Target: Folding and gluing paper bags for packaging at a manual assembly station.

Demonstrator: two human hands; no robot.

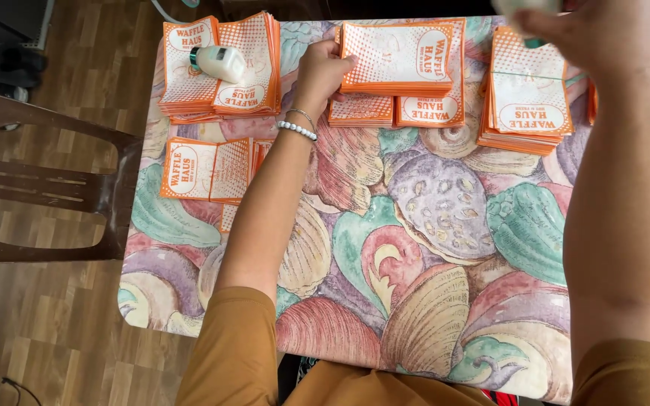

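My left hand point(323, 69) grips the left edge of a small bundle of orange-and-white paper sleeves point(400, 56), held just above a lower pile of the same sleeves point(396, 109) at the table's far middle. My right hand point(603, 34) is raised at the top right, closed around a pale object with a green tip point(532, 15), mostly cut off by the frame's edge. It hovers over another stack of sleeves point(528, 94).
A white glue bottle point(220, 63) lies on a sleeve stack point(220, 94) at the far left. A few flat sleeves point(208, 169) lie below it. The table wears a shell-patterned cloth point(430, 248). A brown plastic chair point(47, 180) stands to the left on wooden flooring.
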